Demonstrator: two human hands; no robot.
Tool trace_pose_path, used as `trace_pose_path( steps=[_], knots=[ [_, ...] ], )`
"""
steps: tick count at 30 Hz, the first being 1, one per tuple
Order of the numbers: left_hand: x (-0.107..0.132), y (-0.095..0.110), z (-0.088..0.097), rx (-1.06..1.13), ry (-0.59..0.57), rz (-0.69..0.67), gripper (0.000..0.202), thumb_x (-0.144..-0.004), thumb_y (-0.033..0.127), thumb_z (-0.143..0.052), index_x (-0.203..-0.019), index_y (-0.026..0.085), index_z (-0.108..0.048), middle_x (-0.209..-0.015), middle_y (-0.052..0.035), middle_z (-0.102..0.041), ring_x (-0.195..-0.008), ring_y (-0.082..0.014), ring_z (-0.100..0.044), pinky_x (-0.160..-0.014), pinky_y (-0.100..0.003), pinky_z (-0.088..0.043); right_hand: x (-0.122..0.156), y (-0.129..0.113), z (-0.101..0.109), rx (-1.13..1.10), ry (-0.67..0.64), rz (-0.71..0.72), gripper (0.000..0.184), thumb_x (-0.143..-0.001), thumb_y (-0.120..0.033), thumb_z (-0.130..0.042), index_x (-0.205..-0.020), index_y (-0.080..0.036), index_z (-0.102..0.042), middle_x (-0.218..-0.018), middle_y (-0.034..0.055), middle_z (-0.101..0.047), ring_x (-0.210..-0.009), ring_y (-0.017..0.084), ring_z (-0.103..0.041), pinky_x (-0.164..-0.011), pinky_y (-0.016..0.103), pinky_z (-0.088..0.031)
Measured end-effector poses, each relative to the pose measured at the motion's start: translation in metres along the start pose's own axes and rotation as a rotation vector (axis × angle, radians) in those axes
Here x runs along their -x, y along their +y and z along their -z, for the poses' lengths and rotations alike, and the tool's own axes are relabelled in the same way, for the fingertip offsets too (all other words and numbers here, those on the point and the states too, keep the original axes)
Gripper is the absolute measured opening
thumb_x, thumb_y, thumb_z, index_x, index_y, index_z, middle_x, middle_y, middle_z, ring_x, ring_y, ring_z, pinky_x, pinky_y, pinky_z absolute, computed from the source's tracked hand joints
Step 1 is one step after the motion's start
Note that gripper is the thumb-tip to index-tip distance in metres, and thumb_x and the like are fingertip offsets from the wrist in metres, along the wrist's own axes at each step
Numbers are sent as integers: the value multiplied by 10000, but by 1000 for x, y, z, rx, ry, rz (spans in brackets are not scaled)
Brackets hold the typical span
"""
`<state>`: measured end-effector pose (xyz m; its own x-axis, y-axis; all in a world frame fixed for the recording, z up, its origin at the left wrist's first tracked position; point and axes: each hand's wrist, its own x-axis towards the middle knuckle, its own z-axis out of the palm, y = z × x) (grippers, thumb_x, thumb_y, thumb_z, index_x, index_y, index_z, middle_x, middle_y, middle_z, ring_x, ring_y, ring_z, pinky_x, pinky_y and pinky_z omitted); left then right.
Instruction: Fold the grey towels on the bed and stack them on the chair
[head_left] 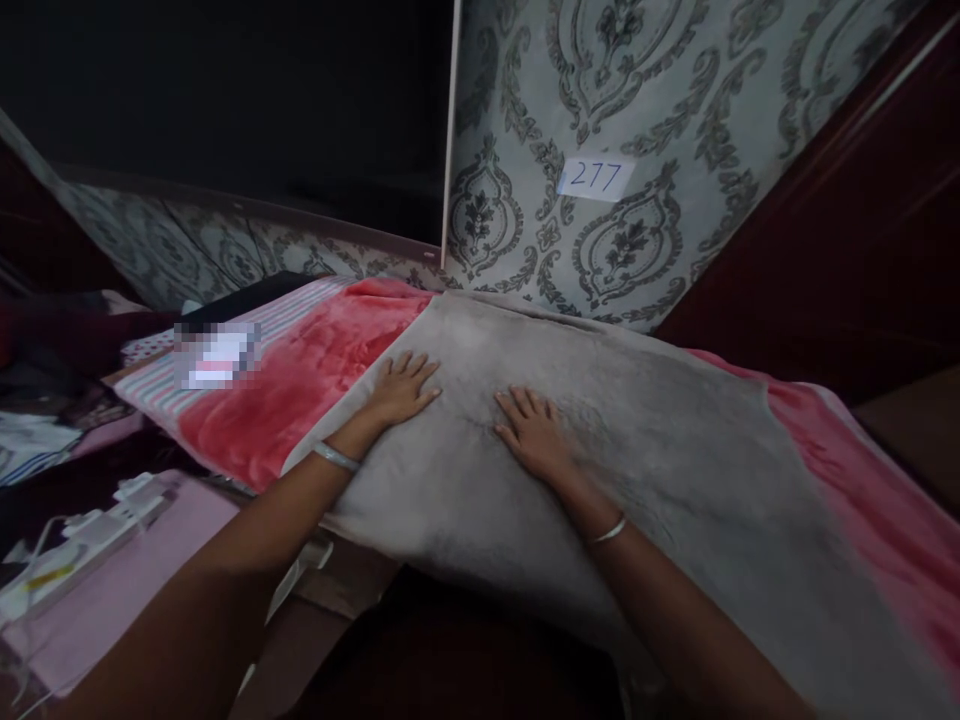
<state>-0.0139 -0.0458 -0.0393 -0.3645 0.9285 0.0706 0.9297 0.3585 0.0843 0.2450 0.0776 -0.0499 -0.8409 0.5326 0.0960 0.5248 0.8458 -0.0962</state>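
Both hands lie palm down on the grey cloth (pixel 465 480), the left hand (pixel 401 392) close to its border with the red cloth (pixel 292 390), the right hand (pixel 536 432) nearer the middle. The grip of each is released, fingers spread and flat against the pile, with a gap between the two hands. A bangle (pixel 337 456) circles each wrist.

The grey cloth stretches below the wall (pixel 517 60) and toward the person, slightly rumpled around the right hand. The red cloth runs along its left, and a pink cloth (pixel 832 440) along its right. Left of the red is a striped band (pixel 150 388), with a blurred-out item (pixel 217 358) on it, too pixelated to identify.

At lower left, a white power strip (pixel 86 545) rests on a pink surface (pixel 187 535). A dark screen (pixel 247 110) hangs above, and right of it a paper (pixel 597 178) marked 277 is on the patterned wall.
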Motion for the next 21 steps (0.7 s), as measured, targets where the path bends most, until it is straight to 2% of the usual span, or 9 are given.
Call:
trace_pose_path(
  steps=[3,6,10,13,16,18,21],
  knots=[
    [-3,-2,2,-24,6,0,669,-1013,587,-327,-1617,298,-325,-1701,-55,-279,-1579,-338,-180,-1259,-581,-141,2,0,1,-27,2,-16,590,-1065,-502,-360,-1616,-292,-350,-1701,71,-266,-1556,329,-219,-1234,594,-177],
    [-5,-3,3,-58,36,-11,664,-1012,562,-303,-1611,278,-344,-1694,-67,-295,-1573,-344,-199,-1241,-598,-187,5,7,11,-66,-9,-24,585,-1070,-510,-355,-1613,-294,-350,-1704,58,-259,-1561,303,-208,-1244,565,-174],
    [-12,-7,1,-98,55,-6,672,-1005,544,-244,-1604,263,-363,-1691,-68,-303,-1568,-349,-213,-1217,-597,-241,20,33,24,-83,17,-154,644,-1063,-539,-375,-1639,-267,-281,-1719,93,-197,-1563,307,-202,-1235,563,-202],
    [-16,-8,2,-130,72,-7,674,-999,506,-210,-1597,240,-371,-1692,-55,-301,-1558,-329,-247,-1206,-565,-272,48,71,29,-43,-1,-305,630,-1063,-539,-359,-1633,-278,-297,-1714,91,-216,-1559,322,-208,-1220,607,-207],
    [-17,-9,2,-132,90,-2,719,-976,530,-135,-1594,247,-368,-1690,-30,-308,-1559,-299,-248,-1215,-543,-258,92,122,31,14,-25,-434,612,-1066,-528,-326,-1632,-296,-299,-1708,72,-240,-1561,320,-206,-1218,625,-197],
    [-18,-12,1,-103,93,0,790,-944,612,-49,-1613,293,-322,-1692,18,-298,-1566,-288,-230,-1225,-538,-237,127,160,33,63,-15,-553,615,-1066,-526,-308,-1638,-301,-280,-1714,62,-220,-1565,318,-194,-1218,623,-205],
    [-22,-21,-6,-19,101,-25,810,-889,739,-3,-1637,448,-115,-1698,152,-201,-1575,-289,-201,-1233,-542,-201,178,210,38,116,-8,-770,624,-1071,-524,-274,-1649,-291,-243,-1725,51,-173,-1572,317,-174,-1218,607,-230]
  ],
)
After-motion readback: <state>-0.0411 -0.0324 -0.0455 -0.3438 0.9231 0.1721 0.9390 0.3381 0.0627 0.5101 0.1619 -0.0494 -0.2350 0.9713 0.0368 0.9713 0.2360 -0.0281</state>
